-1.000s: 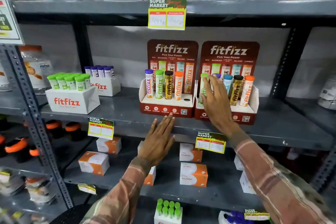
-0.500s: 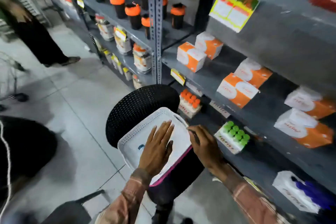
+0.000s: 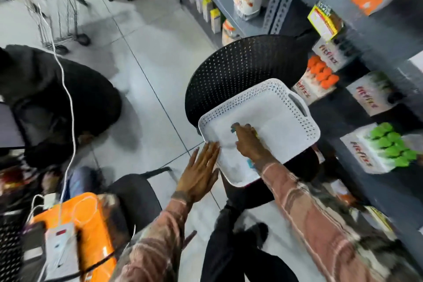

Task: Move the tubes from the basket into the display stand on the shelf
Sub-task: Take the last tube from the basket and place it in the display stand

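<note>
Reaching into white basket [image 3: 283, 107], right hand [image 3: 248, 142] grip unclear over tube [image 3: 233, 130], left hand [image 3: 201, 173] flat, open

We read "fitfizz" in red on the white tube cartons [image 3: 375, 101] right of the white basket [image 3: 297, 107]; the yellow shelf tag [image 3: 324, 22] above them is too blurred.
</note>
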